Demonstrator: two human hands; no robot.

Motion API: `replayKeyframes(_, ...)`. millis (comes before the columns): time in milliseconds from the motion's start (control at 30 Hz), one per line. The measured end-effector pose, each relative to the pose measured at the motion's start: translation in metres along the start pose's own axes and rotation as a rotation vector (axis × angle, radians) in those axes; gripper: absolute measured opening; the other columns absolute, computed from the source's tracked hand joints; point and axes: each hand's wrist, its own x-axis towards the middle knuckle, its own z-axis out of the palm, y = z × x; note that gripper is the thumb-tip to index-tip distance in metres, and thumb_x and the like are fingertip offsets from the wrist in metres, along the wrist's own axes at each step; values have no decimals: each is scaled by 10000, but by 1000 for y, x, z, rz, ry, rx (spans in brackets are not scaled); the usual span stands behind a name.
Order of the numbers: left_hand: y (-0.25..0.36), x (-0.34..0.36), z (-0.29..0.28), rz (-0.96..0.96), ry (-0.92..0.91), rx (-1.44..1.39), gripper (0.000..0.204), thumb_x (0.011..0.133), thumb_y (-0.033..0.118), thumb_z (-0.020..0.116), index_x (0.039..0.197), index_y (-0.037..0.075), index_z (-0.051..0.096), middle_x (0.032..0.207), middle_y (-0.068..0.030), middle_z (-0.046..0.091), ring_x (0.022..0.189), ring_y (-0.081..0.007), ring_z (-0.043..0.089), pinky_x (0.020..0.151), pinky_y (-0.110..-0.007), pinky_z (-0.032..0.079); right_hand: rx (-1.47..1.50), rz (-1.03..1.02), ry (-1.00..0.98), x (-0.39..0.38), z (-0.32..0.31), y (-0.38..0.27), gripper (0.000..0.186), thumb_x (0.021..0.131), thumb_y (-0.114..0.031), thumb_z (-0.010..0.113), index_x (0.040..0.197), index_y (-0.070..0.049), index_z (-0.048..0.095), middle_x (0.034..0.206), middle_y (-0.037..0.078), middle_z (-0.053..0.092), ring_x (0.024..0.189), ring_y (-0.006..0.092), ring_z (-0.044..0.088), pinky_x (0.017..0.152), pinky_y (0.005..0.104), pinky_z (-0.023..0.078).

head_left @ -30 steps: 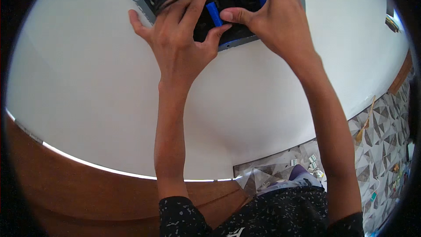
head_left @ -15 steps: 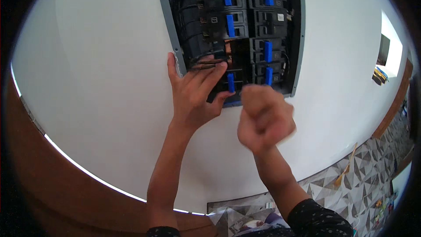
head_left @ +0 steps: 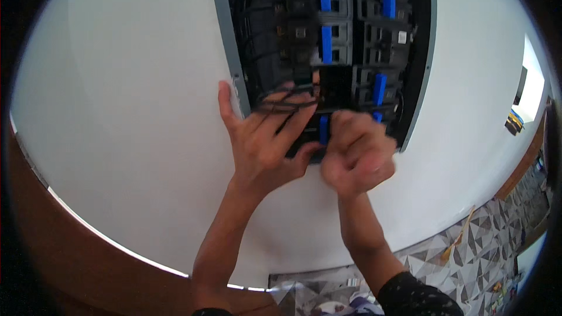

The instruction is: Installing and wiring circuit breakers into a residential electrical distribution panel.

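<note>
At upper centre, the panel (head_left: pixel 225 23) has straight grey edges, with open room beside them along smooth white wall (head_left: pixel 134 111). Left hand (head_left: pixel 260 146): fingers apart among thin black wires (head_left: pixel 287 105). Right hand (head_left: pixel 360 155): blurred, fingers curled together, contents unclear, before boxy breakers (head_left: pixel 345 52).

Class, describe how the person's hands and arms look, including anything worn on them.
The left hand and right hand are gloveless, the wrists without watch or bracelet. The right sleeve is black with pale speckles.
</note>
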Motion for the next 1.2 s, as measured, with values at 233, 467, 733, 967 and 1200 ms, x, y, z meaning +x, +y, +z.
replayKeyframes(233,-2,-3,4,-22,-14,7,550,700,397,801,1175,157,661,1074,18,693,1127,-173,604,1135,-639,-9,96,-208,446,-5,3,-58,546,1005,-476,361,586,-134,282,555,-3,282,522,134,297,532,283,305)
replayKeyframes(467,-3,-3,7,-8,-13,37,547,726,435,783,1183,166,652,1108,22,687,1148,-168,589,1139,-636,8,244,-83,205,-34,-45,-41,390,905,-337,596,684,-102,376,618,18,340,571,184,351,533,298,307)
replayKeyframes(733,-3,-3,7,7,-1,81,549,757,478,743,1197,166,638,1110,20,683,1128,-173,596,1142,-625,35,-636,-207,263,-6,-38,-19,333,944,-200,507,668,-32,425,608,89,486,515,185,467,461,276,391)
replayKeyframes(967,-9,-12,9,-20,-25,68,516,719,421,781,1156,173,664,1140,46,661,1114,-158,601,1123,-661,34,308,-459,-37,-7,-25,-62,373,954,-255,511,634,-97,401,528,12,424,426,158,432,396,279,379)
replayKeyframes(1200,-1,3,15,20,19,58,527,701,410,795,1148,165,662,1160,35,654,1164,-173,582,1122,-650,46,106,-406,-244,18,-4,-3,377,858,-155,571,561,-69,353,553,47,420,453,205,450,423,338,381)
